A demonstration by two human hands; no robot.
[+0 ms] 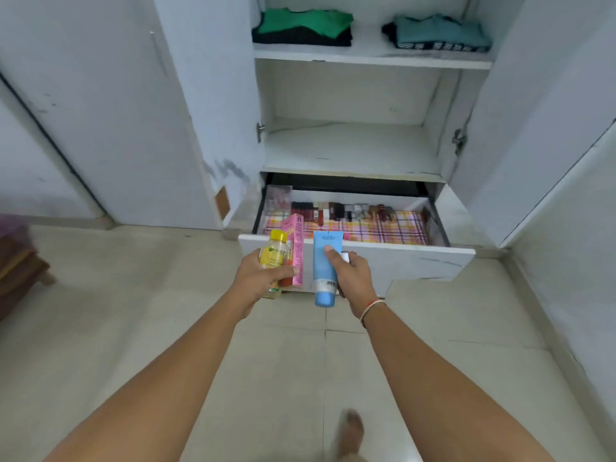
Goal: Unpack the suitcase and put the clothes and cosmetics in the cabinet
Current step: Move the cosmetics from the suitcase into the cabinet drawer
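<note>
1. Left hand [263,278] grips a yellow bottle [276,256] and a pink box [296,250], both upright; right hand [353,276] grips a blue tube [325,268], long axis vertical, plus a small white item I cannot identify
2. Bottle label reads "GARNIER"; the box and tube print is too small to read
3. The open drawer [400,258] lies just above and beyond both hands, mid-frame; the right hand looks nearer its free space

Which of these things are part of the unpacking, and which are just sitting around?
Part of the job:
- yellow bottle and pink box, held in the left hand
- blue tube, held in the right hand
- open drawer with small cosmetics
- folded clothes on the top shelf

Just there:
- wooden furniture at left
- cabinet door
</note>
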